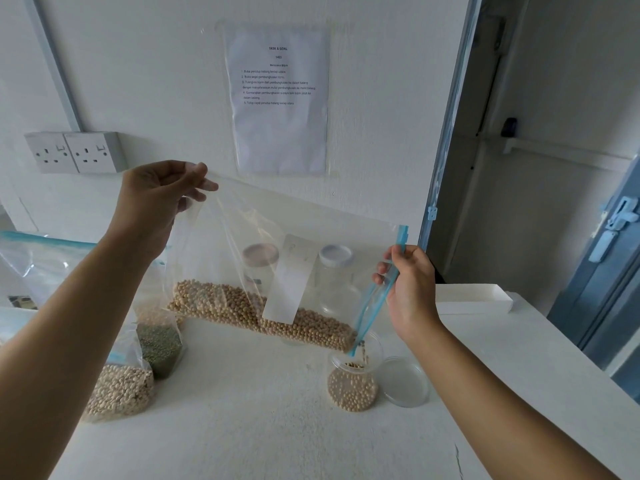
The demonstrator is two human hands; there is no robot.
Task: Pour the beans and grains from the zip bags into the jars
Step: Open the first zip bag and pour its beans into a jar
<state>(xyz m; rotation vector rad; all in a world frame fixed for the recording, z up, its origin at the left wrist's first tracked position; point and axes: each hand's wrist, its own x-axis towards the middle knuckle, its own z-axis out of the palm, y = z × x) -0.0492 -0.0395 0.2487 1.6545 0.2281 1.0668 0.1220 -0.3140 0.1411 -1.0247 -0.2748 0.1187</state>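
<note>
We are mid-pour: our left hand (pixel 162 199) pinches the bag (pixel 242 265) by its bottom corner, our right hand (pixel 408 289) grips its blue zip, soybeans (pixel 277 318) trickling into the jar (pixel 353 382). Next we should raise the left corner.

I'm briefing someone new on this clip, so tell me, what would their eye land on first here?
The big clear zip bag, held up mid-frame and tilted so its pale beans gather toward the blue zip: the left hand pinches the raised corner, the right hand grips the zip end. Just below, an open jar on the table is partly filled with the same beans, its lid beside it.
</note>
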